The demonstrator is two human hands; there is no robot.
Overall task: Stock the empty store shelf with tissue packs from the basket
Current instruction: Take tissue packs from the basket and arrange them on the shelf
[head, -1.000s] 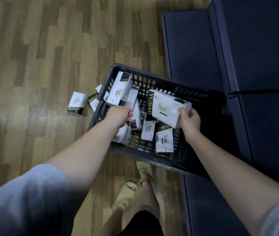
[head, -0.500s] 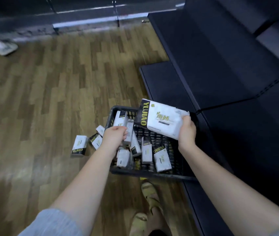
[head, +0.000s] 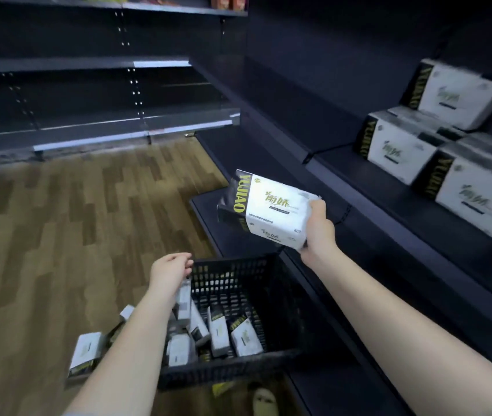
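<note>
Dark shelving [head: 367, 187] now fills the view at two o'clock, three packs [head: 400, 145] already stocked; right hand [head: 318, 228] has lifted its gripped tissue pack [head: 268, 208] clear of the basket [head: 238, 370]; left hand [head: 169, 270] loosely curled, empty; placement imminent.

The white and black rectangular tissue pack [head: 268, 210] clasped by the right hand's fingers [head: 316, 205] wears a glossy plastic film that catches the light, slightly crinkled at its black end. Below the left hand's loosely curled fingers [head: 183, 261], the black latticed plastic basket [head: 238, 273] looks matt and hard. The brown plank floor [head: 73, 220] left of those fingers shows a wood grain with a soft sheen. The dark blue store shelf [head: 388, 205] right of the fingers looks smooth, matt painted metal.
</note>
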